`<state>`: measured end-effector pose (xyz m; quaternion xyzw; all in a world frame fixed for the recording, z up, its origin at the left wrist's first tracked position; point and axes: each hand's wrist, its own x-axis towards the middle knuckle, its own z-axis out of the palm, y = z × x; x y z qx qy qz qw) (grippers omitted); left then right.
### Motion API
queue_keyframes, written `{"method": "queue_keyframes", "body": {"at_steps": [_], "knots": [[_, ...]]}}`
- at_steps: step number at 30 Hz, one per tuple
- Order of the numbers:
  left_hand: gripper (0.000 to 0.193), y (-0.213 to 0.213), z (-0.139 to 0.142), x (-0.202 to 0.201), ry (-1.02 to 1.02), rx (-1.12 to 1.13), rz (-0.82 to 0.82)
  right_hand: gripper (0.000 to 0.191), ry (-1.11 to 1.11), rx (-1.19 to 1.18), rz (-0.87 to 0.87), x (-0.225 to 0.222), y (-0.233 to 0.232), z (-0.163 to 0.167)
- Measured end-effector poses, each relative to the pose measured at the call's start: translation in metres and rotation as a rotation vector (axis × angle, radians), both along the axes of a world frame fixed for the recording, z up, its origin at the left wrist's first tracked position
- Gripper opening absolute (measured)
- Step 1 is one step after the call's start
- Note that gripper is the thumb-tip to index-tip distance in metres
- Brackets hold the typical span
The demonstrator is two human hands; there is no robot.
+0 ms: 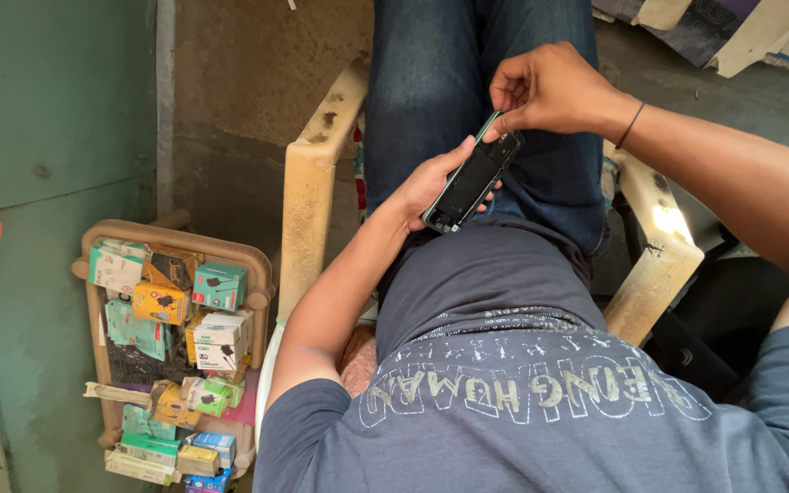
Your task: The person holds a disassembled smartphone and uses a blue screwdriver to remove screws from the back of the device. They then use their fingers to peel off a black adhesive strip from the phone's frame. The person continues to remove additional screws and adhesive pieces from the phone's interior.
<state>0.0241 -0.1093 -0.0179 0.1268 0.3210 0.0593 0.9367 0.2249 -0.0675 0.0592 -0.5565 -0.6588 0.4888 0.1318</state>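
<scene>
left hand (426, 187) grip wrapped around dark phone (472, 178), right hand (550, 91) fingertips pinched on its top edge

Head view, steeply down, close over lap (468, 82)

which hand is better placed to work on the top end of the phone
Right. The right hand already pinches at the top end of the phone with its fingers, while the left hand cradles the phone from below, so it is likely busy steadying it.
</scene>
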Motion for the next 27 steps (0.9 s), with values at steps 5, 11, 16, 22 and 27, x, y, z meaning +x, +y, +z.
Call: {"method": "queue_keyframes", "body": {"at_steps": [5,11,16,22,27], "knots": [[0.066,0.0,-0.001,0.0,0.017,0.023,-0.008,0.036,0.003,-0.01,-0.003,0.0,-0.001,0.0],[0.066,-0.003,-0.007,-0.001,0.011,0.011,-0.009,0.036,0.004,-0.022,-0.017,0.001,-0.003,-0.005],[0.066,-0.005,-0.012,-0.002,0.016,0.013,-0.007,0.034,-0.04,-0.035,-0.013,0.005,-0.007,-0.012],[0.066,-0.006,-0.016,-0.007,-0.097,-0.02,0.032,0.039,-0.008,-0.137,-0.046,0.004,-0.011,-0.019],[0.068,-0.004,-0.014,-0.009,-0.162,-0.036,0.061,0.037,0.066,-0.052,-0.028,0.018,-0.011,-0.013]]}}
